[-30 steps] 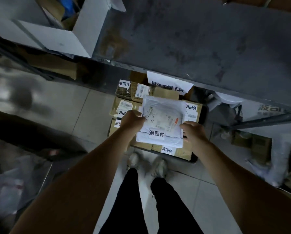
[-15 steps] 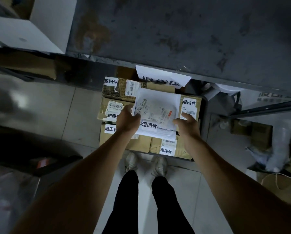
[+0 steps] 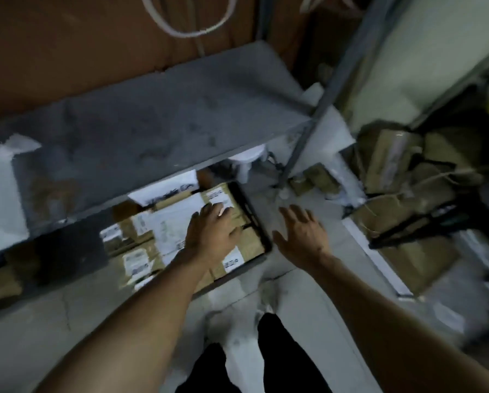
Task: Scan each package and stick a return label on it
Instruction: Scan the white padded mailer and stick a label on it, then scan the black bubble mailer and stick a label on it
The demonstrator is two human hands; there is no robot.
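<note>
White plastic mailer package [image 3: 169, 228] with printed label, lying flat atop brown cardboard boxes [image 3: 249, 242] under the grey metal shelf [image 3: 152, 131]; left hand [image 3: 212, 234] flat on it, fingers extended; right hand [image 3: 303, 236] beside the boxes, fingers spread, holding nothing.

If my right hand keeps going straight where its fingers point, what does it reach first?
Probably bare floor, then the shelf's metal upright. The right hand is open with nothing between, though blur leaves depth unclear.
</note>
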